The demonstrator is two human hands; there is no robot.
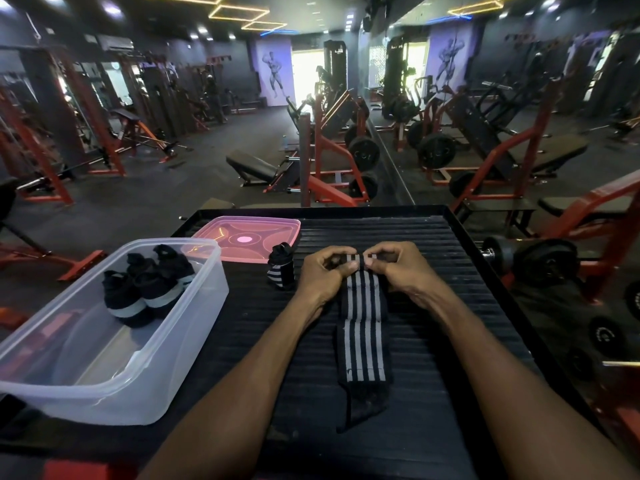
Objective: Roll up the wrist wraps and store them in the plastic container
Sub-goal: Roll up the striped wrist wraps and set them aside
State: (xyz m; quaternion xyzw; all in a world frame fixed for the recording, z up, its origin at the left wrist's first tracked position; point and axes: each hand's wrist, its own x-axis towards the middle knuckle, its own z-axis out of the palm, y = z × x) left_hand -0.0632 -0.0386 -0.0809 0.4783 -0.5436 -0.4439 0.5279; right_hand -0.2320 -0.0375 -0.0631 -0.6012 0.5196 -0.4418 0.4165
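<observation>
as fingers curl, left hand [323, 271], right hand [394, 268] pinch wrap [363, 327]

A long black wrist wrap [363, 327] with grey stripes lies flat, its far end rolled. Rolled wraps [145, 289] sit inside the clear plastic container [114, 386].

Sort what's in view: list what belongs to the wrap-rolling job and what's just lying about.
Belongs to the job:
striped wrap, pinched at its far end by the left hand and right hand
rolled wrap standing on the platform
clear container holding rolled wraps
pink lid

Lying about:
dumbbell
weight plates
</observation>
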